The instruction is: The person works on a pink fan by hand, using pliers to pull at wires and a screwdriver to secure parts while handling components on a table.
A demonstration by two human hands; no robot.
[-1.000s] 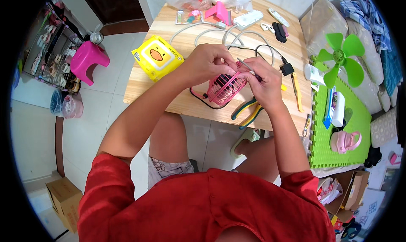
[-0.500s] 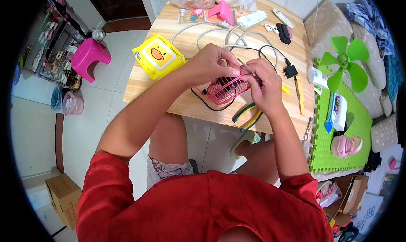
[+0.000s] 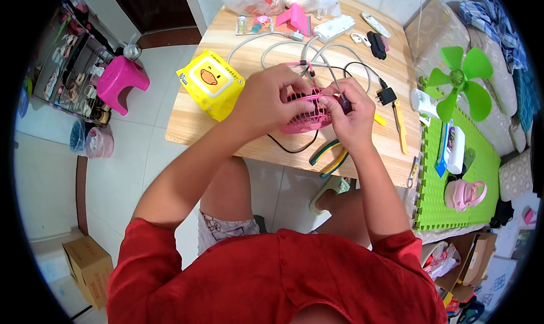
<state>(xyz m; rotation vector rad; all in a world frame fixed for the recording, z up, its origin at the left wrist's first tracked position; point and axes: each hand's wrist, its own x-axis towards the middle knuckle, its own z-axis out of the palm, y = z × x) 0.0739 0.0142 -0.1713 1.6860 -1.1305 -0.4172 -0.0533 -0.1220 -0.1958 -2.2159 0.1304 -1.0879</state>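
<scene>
Above the near part of a wooden table (image 3: 232, 145), I hold a small pink fan (image 3: 306, 124) with a barred, basket-like guard. My left hand (image 3: 275, 97) is closed on its left side, thumb along the rim. My right hand (image 3: 352, 111) pinches the rim's right side, and a dark rounded thing (image 3: 345, 103) shows by its fingers, too covered to name. Beyond my hands lie pink wires with dark connectors (image 3: 311, 73). Below the fan a black cable (image 3: 292, 150) loops. Pliers with green-and-yellow handles (image 3: 334, 158) lie at the table's front edge.
A yellow wipes pack (image 3: 211, 83) lies left. Behind are a white power strip (image 3: 334, 28), pink phone stand (image 3: 293, 19) and grey cables. To the right sit a black adapter (image 3: 386, 95), yellow cutter (image 3: 400, 126), scissors (image 3: 412, 172) and a green-bladed fan (image 3: 460, 81).
The pink fan has tilted in my hands and shifted slightly right. My left hand has moved right, covering more of it. Pink wires now show beyond my hands.
</scene>
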